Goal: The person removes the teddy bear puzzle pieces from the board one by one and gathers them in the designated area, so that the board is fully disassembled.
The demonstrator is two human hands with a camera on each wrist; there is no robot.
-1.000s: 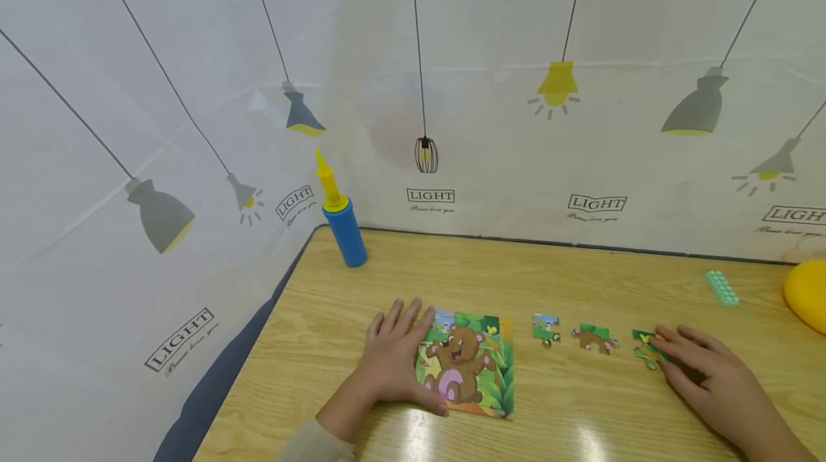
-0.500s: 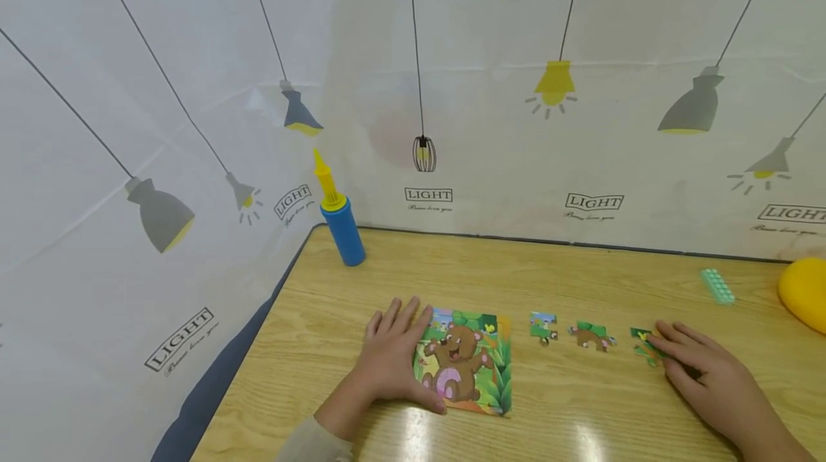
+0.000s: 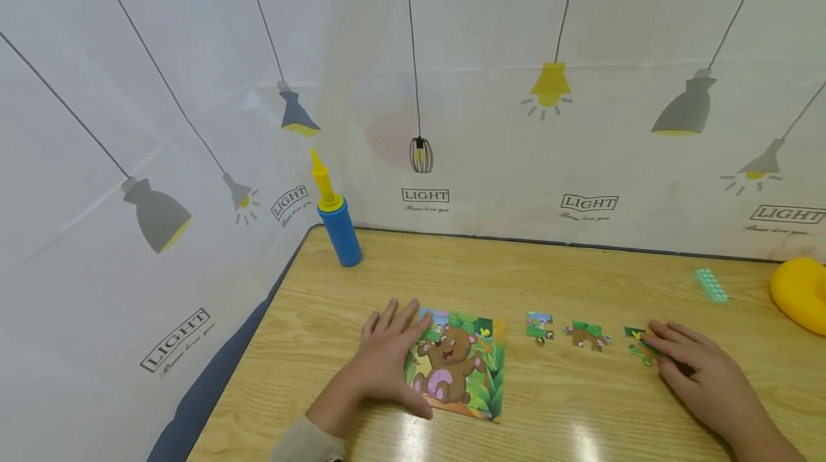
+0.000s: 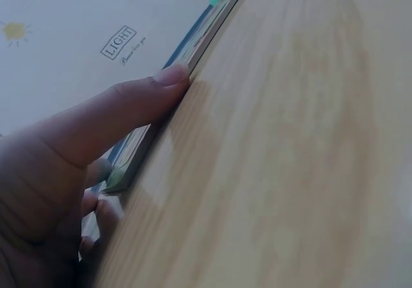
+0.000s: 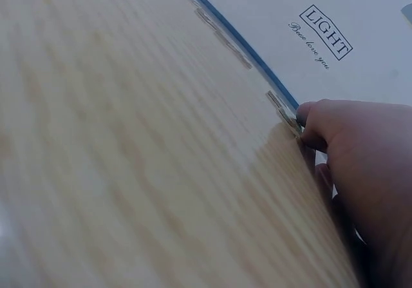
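A square bear jigsaw puzzle [image 3: 452, 376] lies flat on the wooden table in the head view. My left hand [image 3: 387, 361] rests along its left side, fingers spread and fairly straight, with the thumb at its near edge. In the left wrist view that thumb [image 4: 170, 75] lies against the edge of the puzzle board [image 4: 209, 37]. To the right, my right hand [image 3: 700, 376] pinches a green puzzle piece [image 3: 639, 343] at its right side, partly covering it. Two joined-shape pieces lie between: one blue and green piece [image 3: 538, 327] and one brown and green piece [image 3: 587, 336].
A blue hand pump [image 3: 342, 236] with a yellow nozzle stands at the back left corner. Toward the back right lie a mint-green studded block [image 3: 711, 285] and a yellow rounded object [image 3: 803, 293]. A white sheet printed with lamps [image 3: 490, 139] hangs behind the table [image 3: 452, 257].
The whole head view has shifted slightly, so things appear a little farther left. Both hands keep their places at the puzzle and the green piece.
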